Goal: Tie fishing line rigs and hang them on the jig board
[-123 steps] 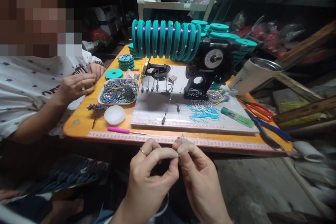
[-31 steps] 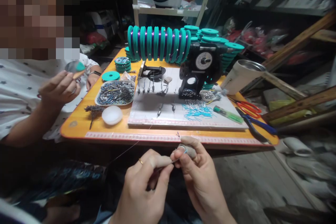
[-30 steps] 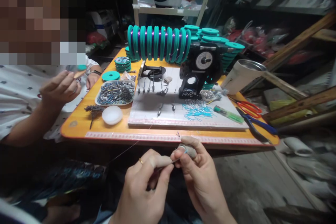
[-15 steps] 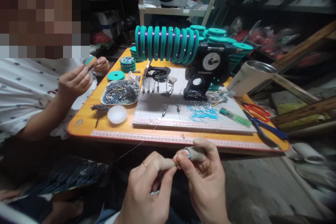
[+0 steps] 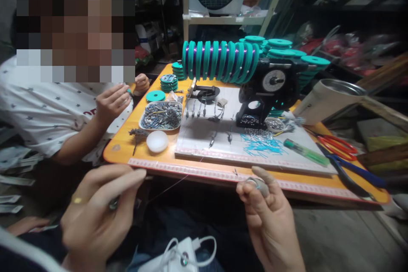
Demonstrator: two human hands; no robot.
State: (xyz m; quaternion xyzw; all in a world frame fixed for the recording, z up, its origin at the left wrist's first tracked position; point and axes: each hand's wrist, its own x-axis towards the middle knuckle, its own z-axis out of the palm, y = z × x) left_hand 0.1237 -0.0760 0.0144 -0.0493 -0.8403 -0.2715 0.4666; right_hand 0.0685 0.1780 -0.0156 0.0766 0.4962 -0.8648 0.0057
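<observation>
My left hand [image 5: 98, 208] is at the lower left, fingers curled in a pinch on a small dark metal piece and a thin line [image 5: 178, 182]. That line runs taut to the right toward my right hand [image 5: 267, 212], which pinches a tiny hook [image 5: 236, 173] between thumb and a taped forefinger just below the table's front edge [image 5: 223, 174]. Both hands hover in front of the orange table [image 5: 121, 153], well apart from each other.
On the table: a white board [image 5: 223, 144] with rigs, a tray of sinkers [image 5: 161, 115], teal spools [image 5: 219, 60], a black winder [image 5: 270, 89], scissors [image 5: 338, 144], pliers [image 5: 357, 170]. A person in a star-print shirt [image 5: 47, 106] works at the left. A white device with cable [image 5: 178, 255] lies on my lap.
My hands were pinched close together; now my left hand has swung out to the left, drawing the line taut. My view has shifted left.
</observation>
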